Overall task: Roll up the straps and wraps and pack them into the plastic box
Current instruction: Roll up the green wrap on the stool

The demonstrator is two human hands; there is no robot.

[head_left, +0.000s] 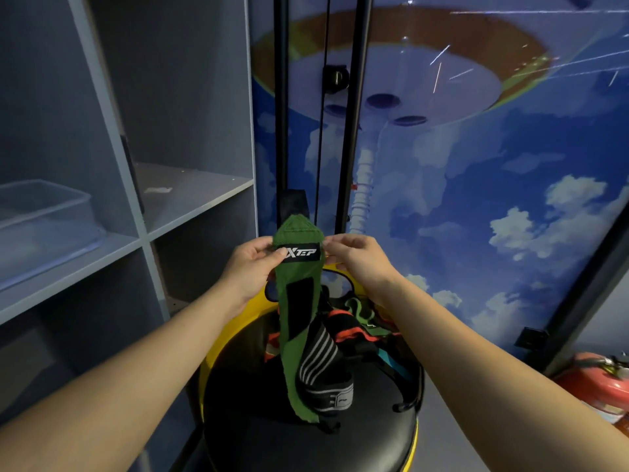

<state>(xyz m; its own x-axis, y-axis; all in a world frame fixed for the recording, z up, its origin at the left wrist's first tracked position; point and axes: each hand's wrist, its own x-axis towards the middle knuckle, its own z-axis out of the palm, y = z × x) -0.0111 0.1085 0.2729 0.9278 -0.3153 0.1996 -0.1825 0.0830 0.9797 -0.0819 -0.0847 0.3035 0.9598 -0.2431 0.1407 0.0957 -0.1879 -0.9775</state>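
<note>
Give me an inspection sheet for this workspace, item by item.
Surface: black padded seat with yellow rim.
Job's things: green wrap held up, unrolled; pile of straps on the seat; plastic box on the shelf, contents unclear.
Clutter: nothing seen.
Grippers: left hand and right hand pinch the wrap's top corners.
Cables: thin black cable between poles.
Surroundings: grey shelving, sky mural, red extinguisher.

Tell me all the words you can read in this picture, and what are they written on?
"XTEP": white letters on a black label sewn onto the green wrap, which the left hand and right hand pinch at its top end.
A white mark on the black and grey striped wrap: too small to read.
No other readable words, numbers or signs appear anywhere.
</note>
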